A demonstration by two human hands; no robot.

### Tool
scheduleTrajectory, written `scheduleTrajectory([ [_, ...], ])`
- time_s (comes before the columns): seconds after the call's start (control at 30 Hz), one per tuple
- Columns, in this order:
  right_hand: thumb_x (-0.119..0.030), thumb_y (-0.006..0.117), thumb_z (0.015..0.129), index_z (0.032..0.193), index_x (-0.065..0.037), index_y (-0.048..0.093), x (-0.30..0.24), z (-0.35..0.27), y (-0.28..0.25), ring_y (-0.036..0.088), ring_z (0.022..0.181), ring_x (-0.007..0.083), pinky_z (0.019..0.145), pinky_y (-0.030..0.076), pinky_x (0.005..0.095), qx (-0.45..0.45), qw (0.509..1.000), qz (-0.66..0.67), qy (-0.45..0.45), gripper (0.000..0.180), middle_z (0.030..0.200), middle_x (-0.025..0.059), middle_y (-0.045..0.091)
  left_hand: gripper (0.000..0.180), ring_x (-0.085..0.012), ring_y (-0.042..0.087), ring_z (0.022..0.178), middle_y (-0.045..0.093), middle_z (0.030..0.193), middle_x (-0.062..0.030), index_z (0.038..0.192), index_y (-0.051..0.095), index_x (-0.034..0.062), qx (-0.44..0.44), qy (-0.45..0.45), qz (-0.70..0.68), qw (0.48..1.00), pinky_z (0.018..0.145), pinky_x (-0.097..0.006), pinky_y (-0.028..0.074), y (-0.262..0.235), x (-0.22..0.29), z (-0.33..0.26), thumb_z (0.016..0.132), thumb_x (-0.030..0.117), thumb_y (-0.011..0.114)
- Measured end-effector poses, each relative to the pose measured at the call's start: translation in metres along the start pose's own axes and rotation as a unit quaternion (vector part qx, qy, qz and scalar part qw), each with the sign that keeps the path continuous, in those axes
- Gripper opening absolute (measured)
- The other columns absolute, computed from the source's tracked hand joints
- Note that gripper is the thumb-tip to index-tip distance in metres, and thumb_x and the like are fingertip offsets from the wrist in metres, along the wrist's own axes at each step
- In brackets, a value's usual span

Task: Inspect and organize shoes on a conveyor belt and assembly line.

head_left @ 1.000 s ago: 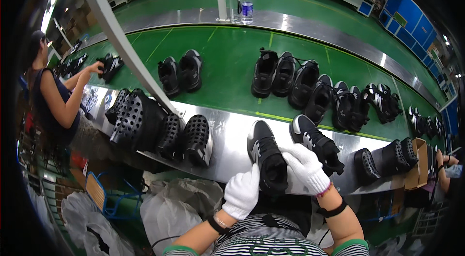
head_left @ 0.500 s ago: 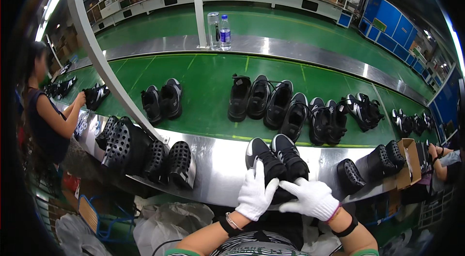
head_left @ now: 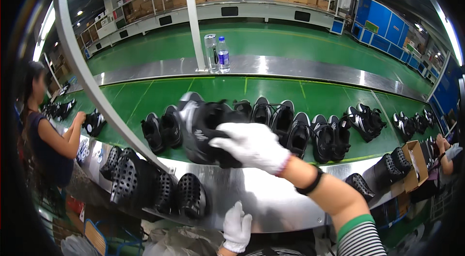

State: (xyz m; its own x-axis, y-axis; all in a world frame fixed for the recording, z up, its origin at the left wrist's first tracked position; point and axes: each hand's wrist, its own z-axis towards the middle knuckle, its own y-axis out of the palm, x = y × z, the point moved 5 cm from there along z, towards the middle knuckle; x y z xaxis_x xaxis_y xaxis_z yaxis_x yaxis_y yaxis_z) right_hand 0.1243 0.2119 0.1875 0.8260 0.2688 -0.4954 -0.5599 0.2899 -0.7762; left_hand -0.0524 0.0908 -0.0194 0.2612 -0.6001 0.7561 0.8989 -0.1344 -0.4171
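A pair of black sneakers with silver-grey toes hangs over the near side of the green conveyor. My right hand, in a white glove, reaches across and is closed on them at their heel end; motion blurs the shoes a little. Low down by the near edge of the metal ledge is my left hand, also gloved. Nothing is in it, and its fingers are loosely bent and apart. On the belt behind my right hand stands a row of similar black sneakers.
Black perforated shoe forms stand on the ledge at left, with others at right near a cardboard box. A white post rises at left. Two bottles stand on the far ledge. Co-workers sit either side.
The sneakers have left the near ledge, carried up and leftward over the belt by my right hand. My left hand has let go and dropped toward the ledge's edge. The view has tilted upward.
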Motion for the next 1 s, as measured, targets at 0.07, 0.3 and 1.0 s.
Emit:
scheduleTrajectory([
  [0.07, -0.046, 0.058, 0.101, 0.109, -0.012, 0.068, 0.011, 0.043, 0.054, 0.072, 0.090, 0.0376, 0.076, 0.057, 0.0483, -0.011, 0.999, -0.046, -0.005, 0.036, 0.092, 0.0164, 0.071, 0.047, -0.0401, 0.062, 0.101, 0.066, 0.116, -0.0233, 0.136, 0.058, -0.0059, -0.052, -0.064, 0.021, 0.996, 0.093, -0.047, 0.051, 0.006, -0.005, 0.000, 0.095, 0.015, 0.068],
  [0.3, -0.041, 0.060, 0.100, 0.115, -0.010, 0.059, 0.076, 0.084, 0.164, 0.071, 0.089, 0.0406, 0.074, 0.056, 0.0537, -0.066, 0.990, -0.066, 0.102, 0.035, 0.101, 0.0188, 0.067, 0.039, -0.0412, 0.062, 0.107, 0.067, 0.117, -0.0239, 0.131, 0.061, -0.0025, -0.051, -0.047, 0.044, 0.997, 0.099, -0.051, 0.049, 0.013, -0.001, 0.017, 0.099, 0.019, 0.068],
  [1.0, -0.025, 0.058, 0.099, 0.113, -0.010, 0.063, 0.202, -0.096, 0.039, 0.070, 0.089, 0.0439, 0.078, 0.056, 0.0553, 0.046, 0.973, -0.087, 0.209, 0.021, 0.100, 0.0224, 0.069, 0.025, -0.0383, 0.060, 0.109, 0.058, 0.113, -0.0196, 0.101, 0.066, 0.0079, -0.132, -0.116, 0.151, 0.973, 0.092, -0.047, 0.052, 0.109, -0.090, 0.273, 0.082, 0.020, 0.077],
])
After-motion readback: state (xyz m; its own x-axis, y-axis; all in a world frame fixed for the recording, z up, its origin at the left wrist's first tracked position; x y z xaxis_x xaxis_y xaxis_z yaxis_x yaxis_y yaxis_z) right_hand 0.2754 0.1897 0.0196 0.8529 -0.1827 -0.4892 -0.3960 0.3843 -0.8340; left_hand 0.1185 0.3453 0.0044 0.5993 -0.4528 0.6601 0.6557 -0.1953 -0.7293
